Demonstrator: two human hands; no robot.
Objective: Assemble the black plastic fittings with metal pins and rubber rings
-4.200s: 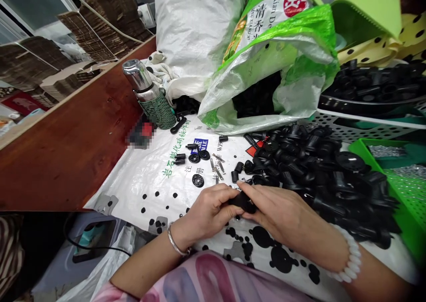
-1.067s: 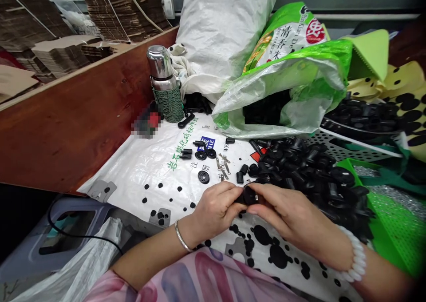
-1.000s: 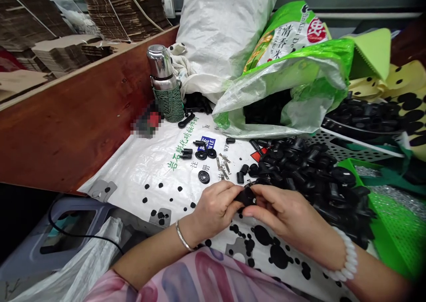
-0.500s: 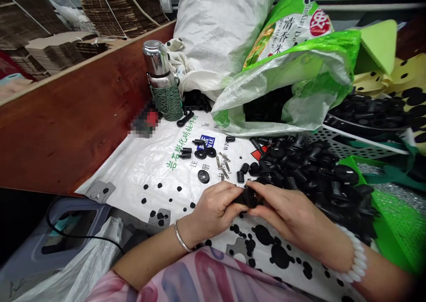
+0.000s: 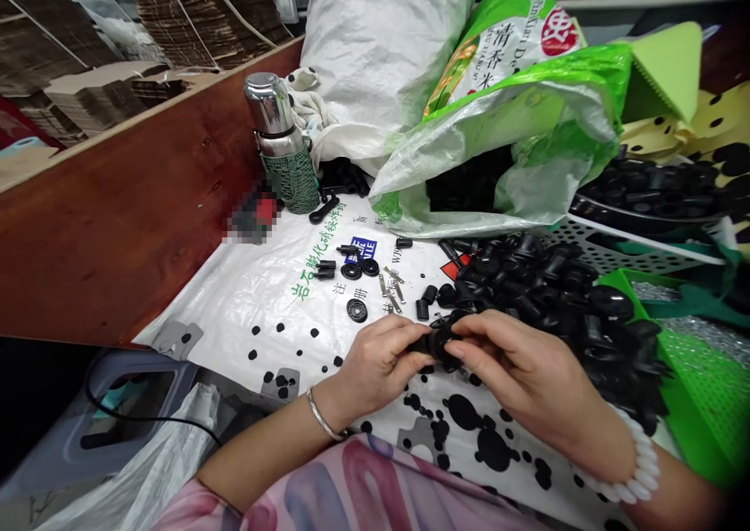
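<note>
My left hand [image 5: 380,359] is closed around the narrow end of a small black plastic part [image 5: 441,345], held just above the white sheet. On its wider, disc-like end, the thumb and fingertips of my right hand [image 5: 521,367] are pinched. Fingers cover much of the part, so its full shape is hidden. Beyond my hands lie several thin metal strips [image 5: 391,289], a black slotted disc [image 5: 357,310] and short black cylinders [image 5: 422,309]. A large pile of black plastic parts [image 5: 527,281] is right beside my right hand.
A steel thermos [image 5: 273,109] in a green knitted sleeve stands at the back left, by a wooden board [image 5: 146,195]. An opened green-and-white bag [image 5: 492,125] holds black parts. To the right is a green basket [image 5: 691,390] with small shiny pieces.
My right hand has shifted slightly right, and its fingers are more curled at the part's disc end. The left hand keeps its hold almost unmoved.
</note>
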